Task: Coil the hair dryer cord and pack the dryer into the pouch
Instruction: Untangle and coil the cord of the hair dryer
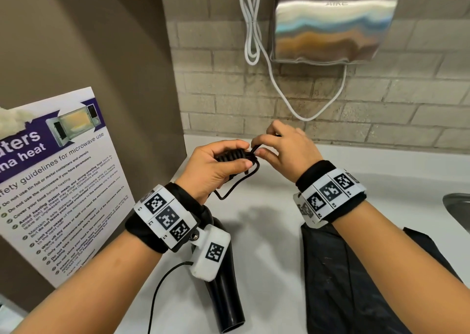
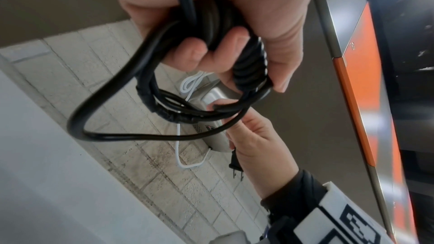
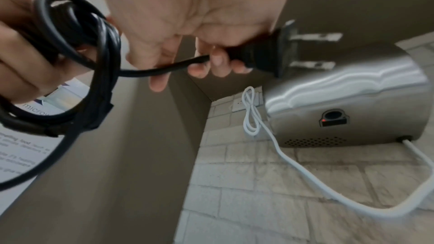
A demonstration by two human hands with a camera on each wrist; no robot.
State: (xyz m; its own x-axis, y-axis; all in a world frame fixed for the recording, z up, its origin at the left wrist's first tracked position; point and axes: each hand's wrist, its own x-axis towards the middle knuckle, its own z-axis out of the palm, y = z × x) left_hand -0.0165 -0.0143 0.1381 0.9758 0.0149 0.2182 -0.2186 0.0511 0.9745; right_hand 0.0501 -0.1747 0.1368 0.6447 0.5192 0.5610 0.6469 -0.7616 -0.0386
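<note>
My left hand (image 1: 223, 163) grips a bundle of coiled black cord (image 1: 232, 157) above the white counter (image 1: 267, 206); its fingers curl round the loops (image 2: 225, 31). Close on its right, my right hand (image 1: 279, 145) pinches the black plug (image 3: 265, 53) at the cord's end, prongs pointing away. A loose length of cord (image 1: 236, 183) hangs below the bundle. The black hair dryer (image 1: 223, 282) lies on the counter under my left wrist, nozzle toward me. The black pouch (image 1: 356, 282) lies flat under my right forearm.
A steel hand dryer (image 1: 333, 20) with a white cable (image 1: 251, 25) hangs on the brick wall behind. A microwave safety poster (image 1: 56, 181) leans at the left against a brown panel. A sink rim (image 1: 457, 206) shows at the right edge.
</note>
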